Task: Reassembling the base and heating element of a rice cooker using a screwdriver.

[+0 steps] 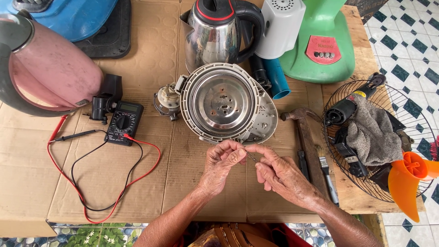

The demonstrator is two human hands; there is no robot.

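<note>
Left hand (222,161) and right hand (280,173) both pinch one small metal part (251,157), just below kettle base (227,103).

Cardboard-covered wooden table (361,201) stands on a tiled floor (411,36) in daylight.

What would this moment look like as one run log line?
left hand: pinching small metal part | right hand: pinching same part | nearby: upturned kettle base, multimeter, hammer
</note>
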